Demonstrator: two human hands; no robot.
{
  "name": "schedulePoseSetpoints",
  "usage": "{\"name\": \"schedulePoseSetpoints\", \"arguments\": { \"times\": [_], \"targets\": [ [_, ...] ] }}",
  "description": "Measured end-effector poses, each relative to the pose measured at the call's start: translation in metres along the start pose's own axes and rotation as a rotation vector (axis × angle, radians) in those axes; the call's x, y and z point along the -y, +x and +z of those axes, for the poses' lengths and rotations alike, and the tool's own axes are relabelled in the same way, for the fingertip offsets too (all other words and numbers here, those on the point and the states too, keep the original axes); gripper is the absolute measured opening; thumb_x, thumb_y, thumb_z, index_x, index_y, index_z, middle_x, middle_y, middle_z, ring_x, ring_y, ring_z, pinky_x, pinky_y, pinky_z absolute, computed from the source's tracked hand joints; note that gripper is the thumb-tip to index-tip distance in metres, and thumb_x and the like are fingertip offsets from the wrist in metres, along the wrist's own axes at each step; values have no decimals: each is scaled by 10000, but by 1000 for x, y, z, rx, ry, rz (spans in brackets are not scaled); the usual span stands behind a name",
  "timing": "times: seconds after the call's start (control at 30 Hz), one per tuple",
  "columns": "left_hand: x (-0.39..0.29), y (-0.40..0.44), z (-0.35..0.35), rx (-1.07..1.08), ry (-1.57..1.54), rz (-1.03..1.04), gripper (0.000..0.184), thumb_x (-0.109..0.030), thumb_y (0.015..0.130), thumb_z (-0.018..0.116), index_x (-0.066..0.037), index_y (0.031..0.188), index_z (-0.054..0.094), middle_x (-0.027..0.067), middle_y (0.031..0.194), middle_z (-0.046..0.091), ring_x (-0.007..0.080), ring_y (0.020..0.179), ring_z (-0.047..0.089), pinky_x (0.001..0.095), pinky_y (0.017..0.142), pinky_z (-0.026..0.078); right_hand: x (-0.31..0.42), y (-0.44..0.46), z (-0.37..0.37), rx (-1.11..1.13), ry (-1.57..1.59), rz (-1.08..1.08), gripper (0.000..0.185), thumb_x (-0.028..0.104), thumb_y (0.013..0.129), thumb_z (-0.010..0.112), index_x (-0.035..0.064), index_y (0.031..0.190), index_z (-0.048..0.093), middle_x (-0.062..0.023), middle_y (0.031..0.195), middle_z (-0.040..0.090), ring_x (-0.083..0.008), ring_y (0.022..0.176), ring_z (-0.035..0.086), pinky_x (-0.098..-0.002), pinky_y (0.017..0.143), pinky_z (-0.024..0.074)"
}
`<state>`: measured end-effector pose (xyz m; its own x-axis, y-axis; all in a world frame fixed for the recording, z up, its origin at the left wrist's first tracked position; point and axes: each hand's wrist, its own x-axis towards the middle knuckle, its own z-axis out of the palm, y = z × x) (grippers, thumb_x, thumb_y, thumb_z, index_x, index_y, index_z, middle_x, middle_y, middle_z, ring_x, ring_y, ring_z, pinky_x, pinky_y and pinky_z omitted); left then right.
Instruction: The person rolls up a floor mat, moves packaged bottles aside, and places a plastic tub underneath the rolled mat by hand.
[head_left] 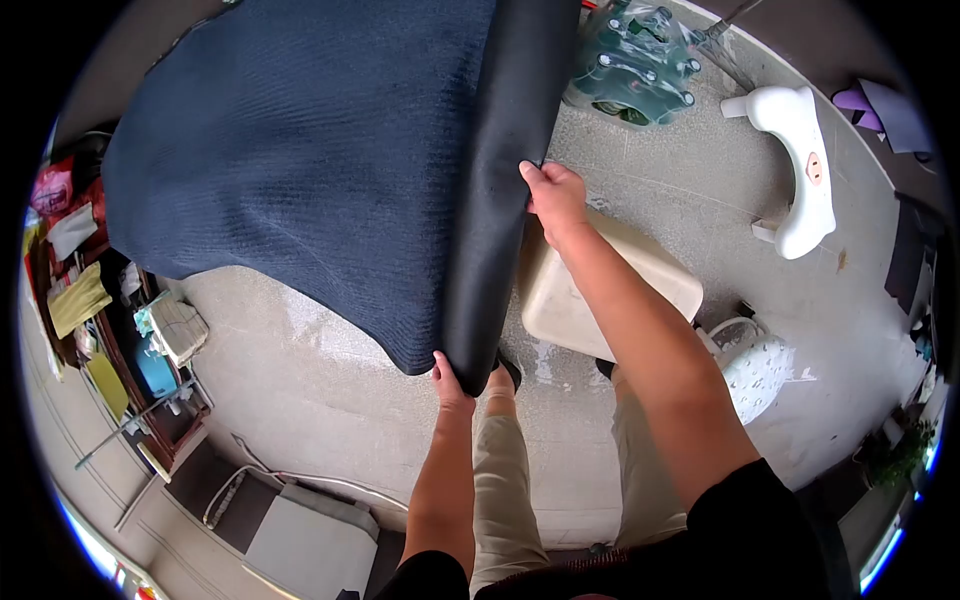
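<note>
A large dark blue ribbed floor mat (300, 140) spreads across the upper left of the head view. Its right edge is turned over in a long strip, which shows the smooth black backing (500, 170). My left hand (453, 382) grips the near corner of this folded strip, thumb on top. Farther up, my right hand (557, 200) pinches the strip's right side, with the thumb over the black backing. The fingers beneath the mat are partly hidden, and the mat's far end runs out of view.
A beige plastic box or stool (610, 290) stands just right of the mat, by my feet. Green bottles in plastic wrap (635, 65), a white stool on its side (800, 170) and a white speckled seat (758, 375) are at right. A cluttered shelf (150, 410) lines the left.
</note>
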<state>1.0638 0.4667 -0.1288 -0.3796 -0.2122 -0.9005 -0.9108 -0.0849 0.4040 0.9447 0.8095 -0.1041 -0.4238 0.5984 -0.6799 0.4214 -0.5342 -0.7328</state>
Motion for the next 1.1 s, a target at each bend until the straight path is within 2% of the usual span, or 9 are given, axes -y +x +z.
{"name": "schedulePoseSetpoints", "arguments": {
  "times": [0.17, 0.23, 0.37, 0.47, 0.53, 0.67, 0.87, 0.97, 1.1],
  "targets": [
    [0, -85, 33, -44, -49, -38, 634, -530, 885, 483, -40, 1276, 388, 137, 1265, 485, 275, 1120, 516, 400, 940, 448, 41, -20, -11, -52, -294, -271, 333, 240, 816, 621, 3, 617, 499, -140, 536, 504, -287, 490, 450, -393, 548, 403],
    [-2, -115, 37, -177, -166, 78, 491, -457, 885, 540, -44, 1126, 428, 123, 1132, 514, 248, 1016, 532, 377, 879, 455, 59, -25, -24, -43, -372, -313, 324, 236, 817, 619, 4, 621, 508, -132, 529, 499, -275, 488, 453, -388, 538, 397],
    [3, -154, 44, -246, -96, 156, 426, -414, 895, 543, -55, 1081, 410, 116, 1119, 488, 230, 1019, 497, 360, 877, 446, 61, -15, -41, -41, -339, -311, 315, 236, 822, 616, 7, 629, 522, -121, 514, 478, -247, 475, 423, -378, 524, 384],
    [16, -163, 40, -213, -95, 217, 394, -357, 908, 547, -81, 1149, 402, 114, 1177, 456, 215, 1056, 468, 348, 886, 438, 61, -10, -51, -19, -326, -293, 321, 235, 833, 612, 9, 623, 521, -87, 506, 444, -198, 477, 389, -358, 510, 365],
    [20, -162, 42, -155, -157, 154, 415, -349, 905, 555, -88, 1182, 388, 115, 1194, 452, 216, 1069, 465, 347, 892, 438, 54, -6, -55, 28, -280, -215, 224, 191, 873, 606, 6, 748, 620, -6, 639, 568, -98, 542, 505, -266, 487, 421],
    [45, -140, 45, -75, -219, 150, 483, -304, 898, 578, -100, 1267, 344, 110, 1242, 434, 216, 1108, 454, 347, 923, 424, 32, 7, -57, 8, -191, -192, 313, 216, 849, 613, 16, 625, 524, -4, 557, 440, -120, 528, 391, -313, 507, 355],
    [64, -165, 67, -56, -211, 213, 549, -130, 870, 602, -83, 1314, 283, 117, 1309, 358, 218, 1164, 396, 343, 1009, 333, 33, 15, -75, 71, 2, 26, 234, 252, 882, 601, 22, 879, 640, -7, 737, 592, -112, 604, 516, -272, 545, 419],
    [83, -159, 71, -82, -116, 220, 527, -146, 882, 590, -127, 1313, 288, 104, 1342, 325, 209, 1175, 395, 347, 966, 388, 18, 31, -81, 20, -12, 37, 230, 251, 888, 591, 26, 912, 633, -21, 785, 600, -119, 656, 537, -281, 559, 432],
    [82, -154, 81, -138, -47, 220, 576, -107, 869, 587, -140, 1334, 248, 104, 1351, 295, 224, 1181, 366, 348, 983, 368, 31, 37, -84, 69, -86, 180, 567, 540, 856, 528, -3, 1002, 603, -56, 826, 603, -163, 706, 558, -311, 627, 464]
  ]
}}
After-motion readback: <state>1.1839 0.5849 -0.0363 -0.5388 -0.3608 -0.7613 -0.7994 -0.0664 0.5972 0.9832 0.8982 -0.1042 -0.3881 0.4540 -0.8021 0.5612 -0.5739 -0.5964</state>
